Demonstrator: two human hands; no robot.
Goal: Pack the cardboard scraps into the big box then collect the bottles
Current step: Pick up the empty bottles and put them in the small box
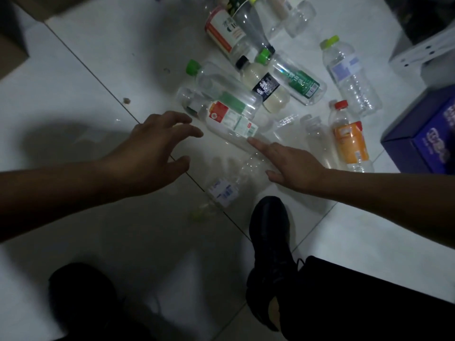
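Several empty plastic bottles lie scattered on the white tiled floor. A clear bottle with a red and white label (231, 121) lies just beyond both hands. A clear bottle with a blue and white label (229, 185) lies between my forearms, near my shoe. My left hand (152, 146) hovers open, fingers spread, just left of the red-labelled bottle. My right hand (290, 163) is open and flat, its fingertip at that bottle's lower end. An orange-labelled bottle with a red cap (349, 139) lies to the right. Neither hand holds anything.
A dark blue box (428, 134) stands at the right edge. A white object with holes (423, 52) is at the upper right. Brown cardboard (12, 52) shows at the upper left. My black shoes (270, 242) stand on the tiles below the hands.
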